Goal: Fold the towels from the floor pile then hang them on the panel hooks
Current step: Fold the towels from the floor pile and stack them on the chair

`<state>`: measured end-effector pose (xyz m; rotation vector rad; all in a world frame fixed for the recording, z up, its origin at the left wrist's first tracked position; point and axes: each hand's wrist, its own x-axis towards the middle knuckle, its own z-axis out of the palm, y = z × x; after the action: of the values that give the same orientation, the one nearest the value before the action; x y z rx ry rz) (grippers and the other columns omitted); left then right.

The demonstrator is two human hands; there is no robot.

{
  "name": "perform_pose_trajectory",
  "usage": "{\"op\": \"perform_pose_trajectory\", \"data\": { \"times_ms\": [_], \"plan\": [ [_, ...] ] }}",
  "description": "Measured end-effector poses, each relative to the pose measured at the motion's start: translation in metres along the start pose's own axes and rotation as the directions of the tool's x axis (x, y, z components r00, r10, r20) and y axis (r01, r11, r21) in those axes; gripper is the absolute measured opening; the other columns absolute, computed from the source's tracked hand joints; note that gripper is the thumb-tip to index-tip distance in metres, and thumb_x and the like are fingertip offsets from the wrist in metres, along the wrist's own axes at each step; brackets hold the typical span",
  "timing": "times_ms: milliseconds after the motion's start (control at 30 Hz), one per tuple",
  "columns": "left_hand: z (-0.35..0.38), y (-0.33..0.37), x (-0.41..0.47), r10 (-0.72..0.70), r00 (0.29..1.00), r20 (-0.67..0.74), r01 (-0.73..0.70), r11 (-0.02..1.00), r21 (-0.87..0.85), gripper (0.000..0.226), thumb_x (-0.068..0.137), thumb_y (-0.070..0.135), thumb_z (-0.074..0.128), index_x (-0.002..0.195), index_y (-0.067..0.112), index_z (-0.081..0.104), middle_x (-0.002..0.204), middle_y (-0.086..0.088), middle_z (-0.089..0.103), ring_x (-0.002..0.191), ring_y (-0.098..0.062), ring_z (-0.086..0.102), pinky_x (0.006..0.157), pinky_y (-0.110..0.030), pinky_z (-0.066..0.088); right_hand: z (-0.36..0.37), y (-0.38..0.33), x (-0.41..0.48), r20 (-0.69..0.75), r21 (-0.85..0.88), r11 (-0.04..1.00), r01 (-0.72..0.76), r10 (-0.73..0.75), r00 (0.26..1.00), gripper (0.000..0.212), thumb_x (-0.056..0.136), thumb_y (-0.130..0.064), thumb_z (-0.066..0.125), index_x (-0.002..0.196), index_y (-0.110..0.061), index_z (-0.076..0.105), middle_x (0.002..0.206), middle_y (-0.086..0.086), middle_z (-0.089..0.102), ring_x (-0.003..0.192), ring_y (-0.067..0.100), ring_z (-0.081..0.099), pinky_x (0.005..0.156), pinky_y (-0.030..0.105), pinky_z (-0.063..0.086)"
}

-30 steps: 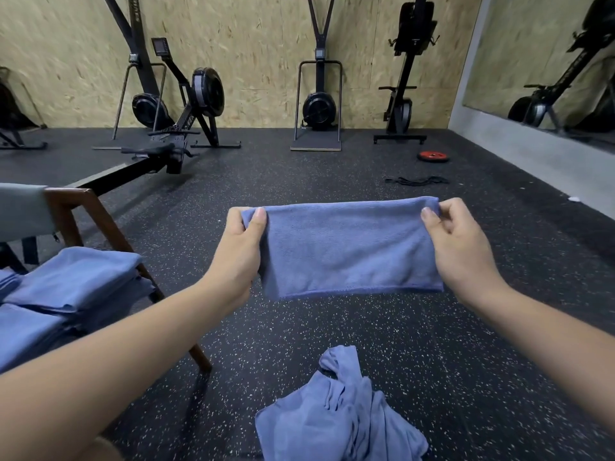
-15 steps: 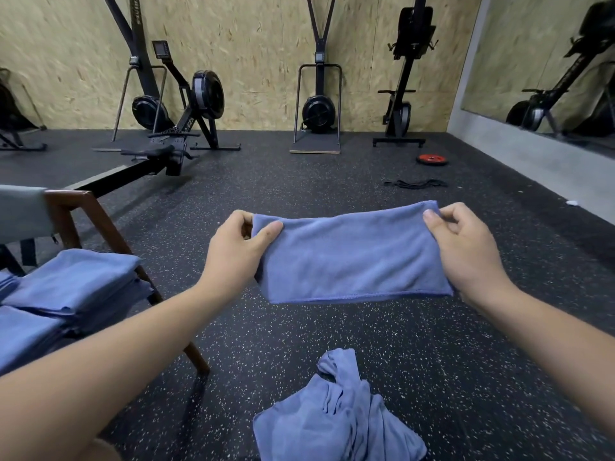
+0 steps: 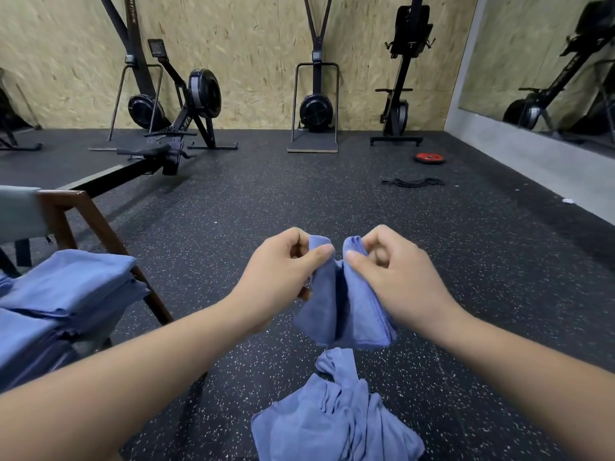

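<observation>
I hold a blue towel [image 3: 346, 307] in the air, folded in half so its two ends meet at the top. My left hand [image 3: 283, 277] pinches the left end between thumb and fingers. My right hand [image 3: 396, 277] pinches the right end close beside it. The towel's doubled body hangs down between my wrists. Below it on the floor lies a crumpled pile of blue towels [image 3: 336, 417]. Folded blue towels [image 3: 63, 294] are stacked on a chair at the left. No panel hooks are in view.
A wooden chair [image 3: 90, 224] stands at the left. Rowing and ski machines [image 3: 186, 104] line the far chipboard wall. A red weight plate [image 3: 430, 158] and a black band [image 3: 414, 182] lie on the dark rubber floor. A mirror [image 3: 545, 61] covers the right wall.
My hands have come together from wide apart, bringing the towel's two ends side by side. The spread towel now hangs doubled between them.
</observation>
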<state>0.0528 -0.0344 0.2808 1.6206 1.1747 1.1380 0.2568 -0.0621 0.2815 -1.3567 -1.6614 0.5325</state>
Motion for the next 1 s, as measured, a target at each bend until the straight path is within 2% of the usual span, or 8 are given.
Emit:
{"op": "perform_pose_trajectory", "data": {
  "times_ms": [133, 233, 367, 567, 667, 767, 900, 1000],
  "plan": [
    [0.004, 0.006, -0.006, 0.016, 0.999, 0.036, -0.016, 1.0, -0.022, 0.022, 0.102, 0.035, 0.071, 0.091, 0.016, 0.071, 0.096, -0.019, 0.072, 0.081, -0.017, 0.068, 0.062, -0.04, 0.064, 0.005, -0.01, -0.005, 0.034, 0.077, 0.997, 0.014, -0.017, 0.999, 0.014, 0.102, -0.033, 0.071, 0.093, -0.025, 0.064, 0.07, 0.001, 0.068, 0.059, 0.008, 0.059, 0.064, 0.032, 0.05],
    [0.004, 0.009, -0.009, 0.03, 0.999, 0.024, -0.03, 1.0, 0.003, 0.027, 0.1, 0.046, 0.071, 0.093, 0.02, 0.071, 0.096, -0.011, 0.075, 0.083, -0.016, 0.069, 0.062, -0.037, 0.063, 0.005, -0.016, -0.01, 0.127, 0.209, 0.978, -0.01, -0.017, 0.992, 0.01, 0.108, -0.026, 0.062, 0.102, -0.02, 0.067, 0.074, 0.004, 0.069, 0.056, 0.023, 0.067, 0.056, 0.046, 0.06],
    [-0.007, 0.006, -0.007, 0.071, 0.996, 0.05, -0.076, 0.993, 0.089, 0.032, 0.087, 0.052, 0.085, 0.097, 0.024, 0.07, 0.089, 0.0, 0.077, 0.077, -0.011, 0.068, 0.065, -0.035, 0.057, 0.001, -0.016, -0.012, 0.219, 0.292, 0.956, -0.01, -0.057, 0.974, 0.025, 0.11, -0.007, 0.049, 0.114, -0.017, 0.071, 0.092, 0.01, 0.073, 0.078, 0.03, 0.073, 0.062, 0.043, 0.063],
    [-0.022, 0.011, -0.004, 0.132, 0.983, 0.125, -0.154, 0.97, 0.187, 0.012, 0.089, 0.01, 0.073, 0.092, 0.021, 0.07, 0.084, -0.003, 0.072, 0.07, -0.009, 0.059, 0.07, -0.031, 0.047, -0.011, -0.01, -0.004, 0.017, -0.016, 0.977, 0.214, -0.213, 0.977, 0.017, 0.094, -0.018, 0.079, 0.102, -0.03, 0.071, 0.097, -0.009, 0.068, 0.09, 0.008, 0.066, 0.08, 0.023, 0.049],
    [-0.031, 0.017, -0.007, 0.135, 0.963, 0.232, -0.156, 0.985, 0.075, 0.01, 0.09, 0.012, 0.071, 0.096, 0.02, 0.07, 0.099, -0.018, 0.071, 0.084, -0.014, 0.062, 0.08, -0.038, 0.047, -0.019, -0.003, 0.006, 0.144, -0.092, 0.984, 0.153, -0.139, 0.98, 0.068, 0.077, -0.039, 0.094, 0.132, -0.041, 0.055, 0.129, -0.022, 0.058, 0.125, -0.002, 0.056, 0.1, 0.021, 0.043],
    [-0.037, 0.018, -0.007, 0.127, 0.95, 0.284, -0.115, 0.992, -0.06, 0.009, 0.09, 0.015, 0.07, 0.097, 0.02, 0.071, 0.097, -0.016, 0.068, 0.093, -0.017, 0.06, 0.087, -0.04, 0.042, -0.022, 0.009, 0.012, 0.398, 0.007, 0.999, -0.043, 0.036, 0.917, 0.1, 0.069, -0.042, 0.101, 0.15, -0.051, 0.042, 0.14, -0.024, 0.059, 0.125, -0.007, 0.06, 0.11, 0.034, 0.049],
    [-0.046, 0.014, -0.005, 0.113, 0.954, 0.279, -0.068, 0.984, -0.165, 0.01, 0.091, 0.012, 0.067, 0.099, 0.018, 0.068, 0.102, -0.014, 0.066, 0.097, -0.023, 0.058, 0.089, -0.044, 0.038, -0.029, 0.024, 0.017, 0.462, 0.204, 0.963, -0.178, 0.065, 0.884, 0.06, 0.071, -0.022, 0.097, 0.124, -0.027, 0.07, 0.119, 0.002, 0.078, 0.11, 0.022, 0.073, 0.102, 0.057, 0.053],
    [-0.055, 0.009, -0.001, 0.087, 0.968, 0.235, -0.069, 0.994, -0.085, 0.012, 0.089, 0.012, 0.067, 0.101, 0.011, 0.064, 0.098, -0.009, 0.067, 0.092, -0.019, 0.06, 0.084, -0.041, 0.044, -0.032, 0.026, 0.02, 0.364, 0.323, 0.93, -0.174, 0.047, 0.93, 0.032, 0.078, -0.007, 0.089, 0.107, -0.009, 0.075, 0.104, 0.009, 0.079, 0.094, 0.019, 0.068, 0.091, 0.048, 0.049]
  ]
}}
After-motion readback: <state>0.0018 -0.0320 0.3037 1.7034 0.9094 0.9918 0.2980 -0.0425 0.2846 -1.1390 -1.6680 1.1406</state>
